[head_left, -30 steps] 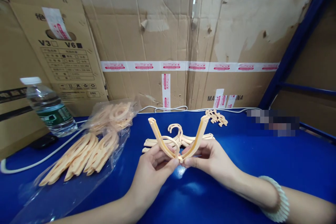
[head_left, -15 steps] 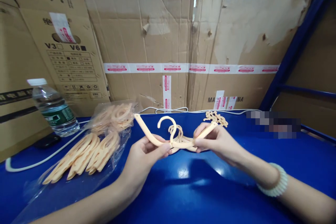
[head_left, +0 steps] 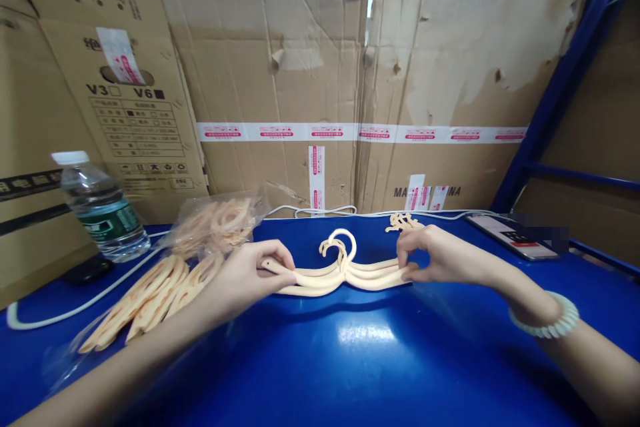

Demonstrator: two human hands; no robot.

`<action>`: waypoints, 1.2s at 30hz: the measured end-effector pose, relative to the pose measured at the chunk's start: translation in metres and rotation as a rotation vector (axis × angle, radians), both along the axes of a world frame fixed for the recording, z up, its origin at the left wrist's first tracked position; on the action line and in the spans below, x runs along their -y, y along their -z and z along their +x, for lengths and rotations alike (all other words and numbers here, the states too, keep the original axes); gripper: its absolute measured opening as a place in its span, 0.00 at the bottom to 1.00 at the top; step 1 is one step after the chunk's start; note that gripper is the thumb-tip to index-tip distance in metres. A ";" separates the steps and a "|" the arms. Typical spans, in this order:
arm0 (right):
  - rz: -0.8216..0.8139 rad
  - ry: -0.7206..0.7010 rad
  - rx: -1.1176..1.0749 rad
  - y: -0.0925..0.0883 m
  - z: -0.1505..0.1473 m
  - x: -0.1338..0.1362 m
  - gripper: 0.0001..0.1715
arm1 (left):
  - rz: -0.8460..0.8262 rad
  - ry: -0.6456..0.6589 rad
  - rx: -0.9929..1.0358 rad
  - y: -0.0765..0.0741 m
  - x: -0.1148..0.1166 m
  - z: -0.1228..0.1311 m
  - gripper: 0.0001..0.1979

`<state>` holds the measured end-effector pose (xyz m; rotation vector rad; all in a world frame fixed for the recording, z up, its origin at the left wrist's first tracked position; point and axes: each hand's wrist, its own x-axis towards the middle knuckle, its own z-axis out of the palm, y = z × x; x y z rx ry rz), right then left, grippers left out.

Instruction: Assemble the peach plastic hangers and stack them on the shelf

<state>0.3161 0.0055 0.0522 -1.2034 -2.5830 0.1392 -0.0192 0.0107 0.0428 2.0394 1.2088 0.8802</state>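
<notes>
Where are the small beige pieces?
Head view, right of centre: the small beige pieces lie near the blue table's back edge, just beyond the right hand.

Cream plastic-looking hanger [head_left: 370,282], arms spread wide, shallow curve, hook up and curling over to the left. Small hole visible near left arm end. Held at both ends, roughly level, at the front of similar cream hangers [head_left: 373,266]. Those also spread, hooks bunched just behind its hook, arms overlapping, on blue table [head_left: 320,380]. Exact count unclear. Contact between them unclear.
</notes>
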 end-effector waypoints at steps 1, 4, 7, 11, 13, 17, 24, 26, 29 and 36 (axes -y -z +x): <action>-0.013 0.001 0.027 0.001 -0.001 0.001 0.03 | 0.077 0.041 -0.082 0.001 0.002 0.000 0.03; -0.102 0.020 0.058 0.005 -0.006 0.004 0.05 | 0.262 0.130 -0.292 0.007 0.006 0.002 0.03; -0.221 0.077 0.060 0.006 -0.010 0.005 0.04 | 0.322 0.139 -0.499 0.014 0.010 0.004 0.04; -0.348 0.164 0.056 0.005 -0.016 0.005 0.13 | 0.388 0.175 -0.678 0.021 0.011 0.007 0.06; -0.362 0.194 0.047 0.005 -0.016 0.005 0.22 | 0.422 0.184 -0.726 0.025 0.011 0.008 0.08; -0.344 0.165 0.013 0.012 -0.013 0.000 0.26 | 0.500 0.149 -0.825 0.033 0.011 0.009 0.09; -0.167 0.128 0.053 0.026 -0.011 -0.018 0.23 | 0.447 0.077 -0.995 0.034 0.011 0.020 0.18; -0.117 0.132 0.078 0.028 -0.011 -0.026 0.22 | 0.445 0.062 -1.000 0.035 0.008 0.022 0.22; -0.067 0.148 0.096 0.031 -0.010 -0.040 0.20 | 0.439 0.058 -1.003 0.036 0.000 0.025 0.27; -0.004 0.174 0.113 0.035 -0.012 -0.071 0.17 | 0.402 0.031 -1.009 0.031 -0.023 0.030 0.25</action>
